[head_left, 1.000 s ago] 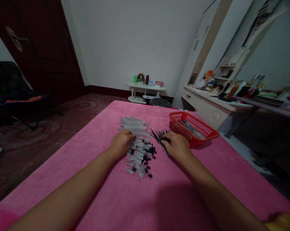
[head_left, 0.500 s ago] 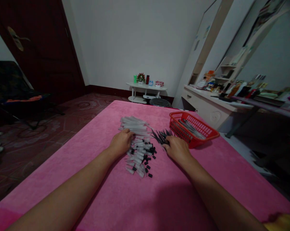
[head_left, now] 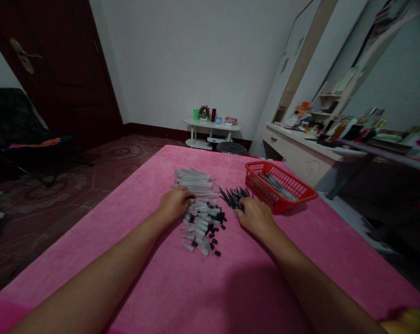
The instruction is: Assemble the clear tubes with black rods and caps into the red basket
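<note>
Curls the nearer right hand point(head_left: 254, 213) at slim black rods point(head_left: 231, 198) fanned lengthwise ahead-left; half-curls the left hand point(head_left: 175, 202) by translucent tubes point(head_left: 193, 180); cannot tell either hold.

A green cup point(head_left: 196, 114) stands beside a red-flowered plant point(head_left: 204, 112).

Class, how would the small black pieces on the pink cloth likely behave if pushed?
The black pieces look short and cylindrical, so they would probably roll. The pink cloth looks soft and napped, which might slow them. Being so small, they are likely light.
</note>
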Tool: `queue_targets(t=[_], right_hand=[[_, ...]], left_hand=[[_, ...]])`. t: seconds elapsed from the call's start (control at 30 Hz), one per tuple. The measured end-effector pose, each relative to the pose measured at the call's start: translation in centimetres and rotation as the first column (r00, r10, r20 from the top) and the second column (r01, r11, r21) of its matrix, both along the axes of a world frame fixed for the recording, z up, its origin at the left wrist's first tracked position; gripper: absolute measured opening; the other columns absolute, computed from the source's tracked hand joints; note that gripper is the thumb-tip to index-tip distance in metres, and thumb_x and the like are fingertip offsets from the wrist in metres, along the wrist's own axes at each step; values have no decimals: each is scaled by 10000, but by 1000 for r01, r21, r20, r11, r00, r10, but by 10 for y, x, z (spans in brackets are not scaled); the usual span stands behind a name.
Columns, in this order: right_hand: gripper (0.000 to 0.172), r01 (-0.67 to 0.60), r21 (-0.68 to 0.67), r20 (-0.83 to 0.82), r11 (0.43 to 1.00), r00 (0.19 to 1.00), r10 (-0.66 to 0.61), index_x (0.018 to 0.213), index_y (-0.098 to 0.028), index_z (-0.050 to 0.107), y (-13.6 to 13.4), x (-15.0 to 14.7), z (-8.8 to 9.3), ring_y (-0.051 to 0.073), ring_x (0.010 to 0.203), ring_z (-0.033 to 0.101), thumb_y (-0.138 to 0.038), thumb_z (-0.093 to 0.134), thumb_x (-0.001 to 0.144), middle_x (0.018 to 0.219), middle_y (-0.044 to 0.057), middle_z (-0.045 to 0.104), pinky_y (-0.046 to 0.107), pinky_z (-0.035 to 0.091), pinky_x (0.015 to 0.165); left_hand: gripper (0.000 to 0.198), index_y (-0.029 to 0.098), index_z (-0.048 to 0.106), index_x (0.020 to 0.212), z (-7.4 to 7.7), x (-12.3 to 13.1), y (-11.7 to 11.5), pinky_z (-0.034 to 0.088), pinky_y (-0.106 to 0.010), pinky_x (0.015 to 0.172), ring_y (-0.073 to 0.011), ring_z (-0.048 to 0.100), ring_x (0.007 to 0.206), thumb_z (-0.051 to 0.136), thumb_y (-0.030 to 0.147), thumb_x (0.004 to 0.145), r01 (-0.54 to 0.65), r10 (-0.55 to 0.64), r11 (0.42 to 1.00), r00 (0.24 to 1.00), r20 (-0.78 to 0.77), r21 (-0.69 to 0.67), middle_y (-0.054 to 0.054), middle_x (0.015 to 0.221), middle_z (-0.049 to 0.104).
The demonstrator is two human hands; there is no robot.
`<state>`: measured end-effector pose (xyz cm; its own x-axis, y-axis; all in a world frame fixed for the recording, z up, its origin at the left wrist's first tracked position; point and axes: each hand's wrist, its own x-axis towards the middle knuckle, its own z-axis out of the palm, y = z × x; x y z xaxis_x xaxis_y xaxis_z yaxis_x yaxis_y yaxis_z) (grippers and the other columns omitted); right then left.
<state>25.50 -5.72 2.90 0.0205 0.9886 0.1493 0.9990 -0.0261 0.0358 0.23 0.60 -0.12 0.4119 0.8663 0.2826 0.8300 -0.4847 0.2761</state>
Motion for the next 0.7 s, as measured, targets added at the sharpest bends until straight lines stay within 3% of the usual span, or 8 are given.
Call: queue_targets(t=[0.3, 0.4, 0.47, 0.53, 0.6, 0.67, 0.7], right_hand=[[219, -3, -12, -29, 1000, 1000, 2, 857, -191, 684, -1, 2, 1, 258, 858, 661, -335, 527, 806, 892, 111, 705, 307, 450, 674], [222, 8, -21, -35, 1000, 999, -9, 859, -194, 691, 0, 2, 3, 242, 852, 661, -330, 527, 800, 889, 107, 709, 284, 440, 663], [224, 16, -27, -41, 999, 999, -18, 859, -200, 697, 0, 2, 5, 237, 840, 661, -326, 522, 798, 878, 101, 711, 274, 432, 645], [223, 28, -19, -54, 999, 998, -29, 848, -204, 702, 0, 3, 7, 235, 820, 660, -326, 523, 793, 851, 96, 712, 271, 420, 626], [215, 35, 13, -87, 999, 996, -34, 822, -202, 700, 0, 3, 10, 232, 787, 656, -333, 533, 786, 816, 90, 710, 267, 400, 600], [197, 26, 63, -162, 998, 987, -15, 792, -198, 689, -1, 2, 14, 216, 743, 645, -330, 544, 781, 777, 76, 704, 259, 374, 575], [187, 6, 88, -215, 996, 976, 13, 779, -195, 681, -2, 0, 15, 201, 715, 635, -327, 549, 780, 757, 65, 699, 252, 361, 564]], left_hand=[[237, 252, 721, 914, 2, -15, 12, 428, -283, 676, -224, 612, 820, 521, 221, 791, 60, -61, 998, 998, -19, -32, -72, 871, 677], [174, 209, 706, 831, 1, -25, 18, 437, -284, 687, -207, 601, 780, 545, 231, 771, 78, -73, 996, 990, 120, -34, -65, 823, 664], [138, 179, 682, 797, 0, -28, 21, 452, -294, 690, -197, 600, 745, 572, 248, 754, 109, -75, 990, 943, 326, -88, -51, 777, 659], [140, 154, 660, 795, -1, -26, 21, 476, -313, 700, -190, 613, 732, 610, 272, 740, 179, -40, 968, 797, 603, -173, -49, 763, 667], [184, 132, 645, 818, 0, -19, 18, 503, -336, 706, -188, 634, 725, 664, 285, 718, 281, 64, 927, 537, 841, -250, -69, 783, 682], [191, 114, 629, 810, 3, -10, 11, 529, -335, 686, -178, 647, 695, 705, 243, 691, 391, 214, 864, 287, 934, -318, -82, 764, 684], [170, 105, 626, 803, 6, -5, 7, 540, -316, 668, -168, 650, 683, 707, 205, 690, 436, 292, 828, 203, 935, -353, -82, 753, 685]])
